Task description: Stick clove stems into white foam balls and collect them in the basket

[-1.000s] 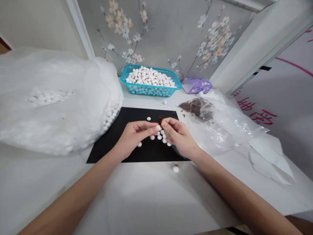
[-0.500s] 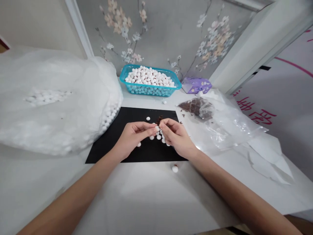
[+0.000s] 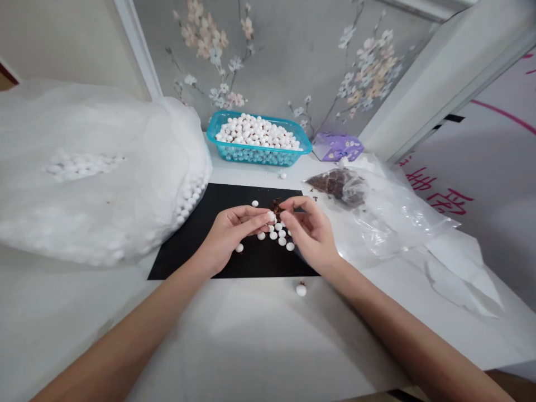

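My left hand (image 3: 228, 237) pinches a white bead (image 3: 271, 216) in its fingertips; my right hand (image 3: 312, 234) is half open just beside the loose beads (image 3: 274, 235) on the black mat (image 3: 180, 257); one careless brush could roll them off the near edge.

Bright, even light; wide-angle distortion at edges
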`<state>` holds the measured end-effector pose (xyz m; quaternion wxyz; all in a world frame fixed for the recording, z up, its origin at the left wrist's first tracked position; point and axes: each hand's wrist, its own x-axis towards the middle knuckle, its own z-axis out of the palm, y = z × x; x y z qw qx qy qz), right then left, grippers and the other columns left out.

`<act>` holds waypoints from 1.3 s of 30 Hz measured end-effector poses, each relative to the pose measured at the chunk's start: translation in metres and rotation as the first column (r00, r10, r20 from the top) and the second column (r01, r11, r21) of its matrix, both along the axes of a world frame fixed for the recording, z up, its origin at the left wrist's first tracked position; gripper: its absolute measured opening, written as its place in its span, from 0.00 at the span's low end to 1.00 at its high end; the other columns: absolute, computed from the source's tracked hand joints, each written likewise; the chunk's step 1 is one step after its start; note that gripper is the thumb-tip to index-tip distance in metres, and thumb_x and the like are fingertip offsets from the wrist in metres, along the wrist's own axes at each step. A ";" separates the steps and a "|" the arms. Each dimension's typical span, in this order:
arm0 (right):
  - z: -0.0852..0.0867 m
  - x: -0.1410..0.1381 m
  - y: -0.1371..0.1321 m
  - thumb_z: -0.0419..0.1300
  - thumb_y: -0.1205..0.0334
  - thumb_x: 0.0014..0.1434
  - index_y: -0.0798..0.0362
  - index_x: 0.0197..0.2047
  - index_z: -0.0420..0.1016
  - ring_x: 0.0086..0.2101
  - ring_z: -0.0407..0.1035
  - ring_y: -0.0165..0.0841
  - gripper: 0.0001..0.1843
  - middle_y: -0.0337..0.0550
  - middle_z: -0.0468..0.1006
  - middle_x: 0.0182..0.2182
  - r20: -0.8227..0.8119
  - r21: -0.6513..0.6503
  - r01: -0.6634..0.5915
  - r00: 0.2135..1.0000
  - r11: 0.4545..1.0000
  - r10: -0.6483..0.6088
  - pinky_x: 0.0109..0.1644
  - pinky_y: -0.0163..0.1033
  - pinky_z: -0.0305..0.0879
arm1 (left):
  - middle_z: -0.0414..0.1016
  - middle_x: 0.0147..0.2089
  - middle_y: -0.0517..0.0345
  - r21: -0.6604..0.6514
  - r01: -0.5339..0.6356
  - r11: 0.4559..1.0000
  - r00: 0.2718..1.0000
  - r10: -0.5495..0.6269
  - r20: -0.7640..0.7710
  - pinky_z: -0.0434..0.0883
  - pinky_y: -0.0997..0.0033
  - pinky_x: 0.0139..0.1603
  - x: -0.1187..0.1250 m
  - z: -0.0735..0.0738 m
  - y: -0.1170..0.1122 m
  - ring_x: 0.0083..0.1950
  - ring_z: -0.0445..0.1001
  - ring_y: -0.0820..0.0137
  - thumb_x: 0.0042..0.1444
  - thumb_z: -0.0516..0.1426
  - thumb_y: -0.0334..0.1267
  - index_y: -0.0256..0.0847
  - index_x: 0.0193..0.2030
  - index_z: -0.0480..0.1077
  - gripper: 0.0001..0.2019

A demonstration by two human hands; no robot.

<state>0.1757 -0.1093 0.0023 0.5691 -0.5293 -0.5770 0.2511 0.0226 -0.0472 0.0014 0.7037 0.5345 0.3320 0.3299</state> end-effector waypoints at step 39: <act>-0.006 0.029 0.014 0.58 0.56 0.55 0.51 0.39 0.69 0.21 0.55 0.24 0.10 0.35 0.63 0.27 0.390 -0.160 0.022 0.920 0.987 0.043 0.25 0.33 0.54 | 0.72 0.29 0.60 0.450 -0.115 0.886 0.934 0.250 -0.254 0.63 0.74 0.31 -0.012 0.005 0.014 0.30 0.68 0.73 0.50 0.59 0.45 0.39 0.32 0.70 0.11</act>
